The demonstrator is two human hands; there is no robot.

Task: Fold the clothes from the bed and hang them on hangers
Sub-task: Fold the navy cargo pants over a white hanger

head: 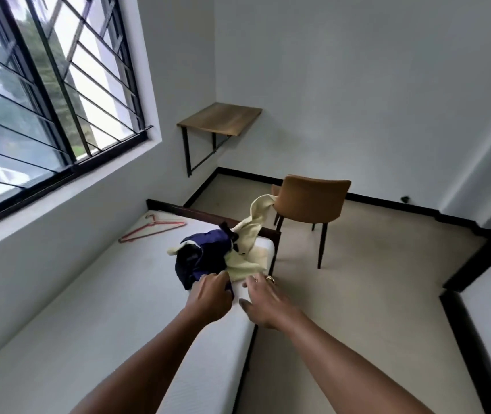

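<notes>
**A:** Where are the clothes lying at this moment?

**B:** They are sitting in a heap near the foot of the bed (104, 309), close to its outer edge; a navy garment (205, 255) is bunching on the left and a pale yellow garment (247, 249) is tangling with it on the right; one yellow end is trailing up toward the chair (312, 201), though I cannot tell whether it is touching.

**A:** And the hands?

**B:** The left hand (209, 297) is sitting at the near edge of the navy cloth with its fingers bent over it; I cannot tell whether they are pinching or only touching. The right hand (266, 304) is hanging over the bed's edge, fingers straight and slightly apart, tips just beside the yellow cloth, holding nothing.

**A:** So how should the step be going?

**B:** I am judging that one piece needs separating first; I would be taking the navy one alone by a collar or seam, lifting slowly while the right palm is pinning the yellow one, so neither is sliding off the mattress; the hangers (154, 228) are waiting well apart, on the window side.
</notes>
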